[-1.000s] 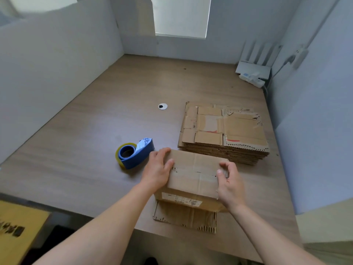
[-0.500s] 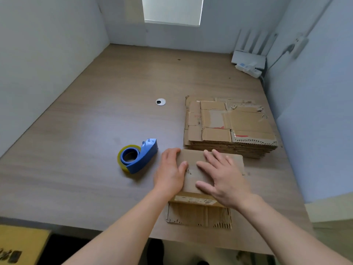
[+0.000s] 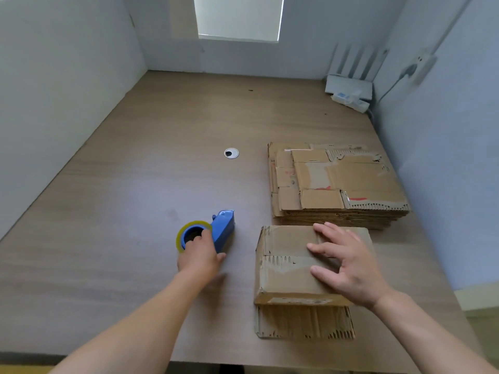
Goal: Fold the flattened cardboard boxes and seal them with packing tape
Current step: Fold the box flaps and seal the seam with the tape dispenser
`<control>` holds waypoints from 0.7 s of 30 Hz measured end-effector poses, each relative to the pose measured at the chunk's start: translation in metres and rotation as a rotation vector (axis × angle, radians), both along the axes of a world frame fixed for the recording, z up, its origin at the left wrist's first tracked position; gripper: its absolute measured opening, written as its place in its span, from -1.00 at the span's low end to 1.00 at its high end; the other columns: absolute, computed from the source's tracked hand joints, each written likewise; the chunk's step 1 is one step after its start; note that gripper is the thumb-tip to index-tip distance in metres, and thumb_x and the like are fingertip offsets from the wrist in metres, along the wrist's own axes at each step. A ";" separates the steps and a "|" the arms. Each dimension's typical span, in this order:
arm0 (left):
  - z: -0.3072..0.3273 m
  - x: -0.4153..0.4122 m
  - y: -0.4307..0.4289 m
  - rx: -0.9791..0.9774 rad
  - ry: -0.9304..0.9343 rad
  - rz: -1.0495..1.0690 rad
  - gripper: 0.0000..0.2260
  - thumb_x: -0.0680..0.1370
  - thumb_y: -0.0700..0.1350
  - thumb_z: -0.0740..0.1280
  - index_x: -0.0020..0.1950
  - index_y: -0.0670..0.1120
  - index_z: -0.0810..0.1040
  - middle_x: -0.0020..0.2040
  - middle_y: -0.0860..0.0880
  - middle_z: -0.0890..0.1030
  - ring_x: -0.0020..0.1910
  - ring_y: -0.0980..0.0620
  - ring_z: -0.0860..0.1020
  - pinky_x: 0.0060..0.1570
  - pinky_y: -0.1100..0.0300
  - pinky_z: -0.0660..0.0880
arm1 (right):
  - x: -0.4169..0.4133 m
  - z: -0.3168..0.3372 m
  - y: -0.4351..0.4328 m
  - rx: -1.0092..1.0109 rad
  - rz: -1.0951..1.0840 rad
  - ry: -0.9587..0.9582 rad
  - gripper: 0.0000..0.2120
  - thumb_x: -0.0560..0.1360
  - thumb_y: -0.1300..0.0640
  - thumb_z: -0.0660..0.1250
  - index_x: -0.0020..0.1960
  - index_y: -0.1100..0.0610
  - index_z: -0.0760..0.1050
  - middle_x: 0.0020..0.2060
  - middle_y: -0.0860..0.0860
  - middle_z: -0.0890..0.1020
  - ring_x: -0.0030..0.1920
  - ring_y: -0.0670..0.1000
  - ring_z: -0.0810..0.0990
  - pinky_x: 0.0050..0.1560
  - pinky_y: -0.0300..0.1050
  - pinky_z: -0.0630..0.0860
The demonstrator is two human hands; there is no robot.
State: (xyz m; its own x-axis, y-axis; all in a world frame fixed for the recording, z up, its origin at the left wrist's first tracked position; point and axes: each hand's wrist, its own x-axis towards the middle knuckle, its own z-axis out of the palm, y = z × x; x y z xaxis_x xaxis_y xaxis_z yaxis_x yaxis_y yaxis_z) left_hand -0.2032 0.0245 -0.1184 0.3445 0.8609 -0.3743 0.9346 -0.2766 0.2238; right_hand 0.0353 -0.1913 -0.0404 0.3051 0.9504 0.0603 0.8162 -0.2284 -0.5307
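Note:
A folded cardboard box (image 3: pixel 283 276) stands near the table's front edge, its top flaps closed along a ragged seam. One flap (image 3: pixel 302 322) lies flat on the table in front of it. My right hand (image 3: pixel 351 265) presses on the box top with spread, straight fingers. To the left lies a blue tape dispenser (image 3: pixel 223 228) with a yellowish roll. My left hand (image 3: pixel 198 259) covers its near side, fingers curled over the roll and thumb beside the blue body. A stack of flattened cardboard boxes (image 3: pixel 337 184) sits just behind the folded box.
The wooden table (image 3: pixel 162 171) is walled in by white partitions on the left, back and right. A round cable grommet (image 3: pixel 231 153) sits mid-table. A white router (image 3: pixel 348 86) and power strip (image 3: pixel 349 99) occupy the far right corner.
My left hand left the box and moved left onto the tape dispenser. My right hand stayed flat on the box top, now holding it alone.

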 end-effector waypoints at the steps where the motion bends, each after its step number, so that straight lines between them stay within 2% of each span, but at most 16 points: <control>1: -0.003 0.001 0.002 -0.003 0.022 -0.016 -0.63 0.56 0.13 0.34 0.18 -0.04 0.29 0.09 -0.04 0.51 0.06 -0.09 0.49 -0.13 -0.02 0.52 | 0.000 0.000 0.001 0.015 -0.004 0.014 -0.61 0.35 -0.08 0.43 0.16 -0.05 0.67 0.41 -0.05 0.48 0.48 0.04 0.34 0.46 0.24 0.25; 3: -0.008 0.001 0.006 0.024 0.038 -0.027 -0.73 0.59 0.05 0.30 0.14 -0.03 0.28 0.03 -0.03 0.52 -0.08 -0.07 0.46 -0.22 0.03 0.48 | 0.000 -0.001 0.001 0.038 -0.014 0.029 -0.63 0.35 -0.04 0.40 0.14 -0.04 0.68 0.40 -0.06 0.49 0.47 0.04 0.36 0.46 0.24 0.25; 6: -0.006 -0.004 0.008 0.084 -0.054 -0.031 -0.84 0.59 -0.05 0.28 0.01 0.01 0.28 -0.01 -0.01 0.52 -0.17 -0.08 0.43 -0.28 0.09 0.40 | 0.001 -0.003 0.000 0.044 -0.030 0.072 -0.59 0.38 -0.13 0.27 0.15 -0.06 0.68 0.40 -0.10 0.48 0.47 0.00 0.35 0.47 0.21 0.22; 10: 0.032 -0.006 0.004 0.209 -0.259 -0.160 -0.74 0.53 -0.10 0.35 -0.15 0.02 0.24 -0.25 0.06 0.46 -0.32 -0.06 0.39 -0.42 0.13 0.27 | 0.005 -0.008 0.002 0.056 -0.053 0.088 -0.61 0.43 -0.18 0.21 0.13 -0.13 0.68 0.38 -0.17 0.49 0.46 -0.07 0.35 0.47 0.18 0.23; 13: 0.079 -0.003 0.001 0.243 -0.396 -0.322 -0.67 0.47 -0.15 0.44 -0.20 0.00 0.26 -0.33 0.07 0.40 -0.37 -0.05 0.35 -0.43 0.12 0.24 | 0.007 -0.009 0.003 0.071 -0.069 0.112 -0.62 0.46 -0.21 0.18 0.11 -0.14 0.67 0.35 -0.24 0.48 0.44 -0.15 0.35 0.48 0.12 0.23; 17: 0.134 0.012 -0.010 0.217 -0.423 -0.586 -0.55 0.40 -0.20 0.50 -0.26 0.11 0.21 -0.32 0.13 0.38 -0.34 0.01 0.35 -0.37 0.11 0.32 | 0.008 -0.004 0.003 0.060 -0.092 0.141 -0.53 0.50 -0.23 0.13 0.34 -0.14 0.51 0.33 -0.30 0.46 0.40 -0.28 0.30 0.50 0.03 0.20; 21: 0.148 0.030 -0.025 0.174 -0.319 -0.694 -0.65 0.42 -0.13 0.48 -0.25 0.09 0.29 -0.21 0.07 0.47 -0.23 0.03 0.39 -0.24 0.10 0.41 | 0.013 -0.002 0.000 0.077 -0.114 0.304 -0.34 0.48 -0.27 0.09 0.54 -0.10 0.23 0.31 -0.26 0.54 0.38 -0.30 0.33 0.49 -0.12 0.16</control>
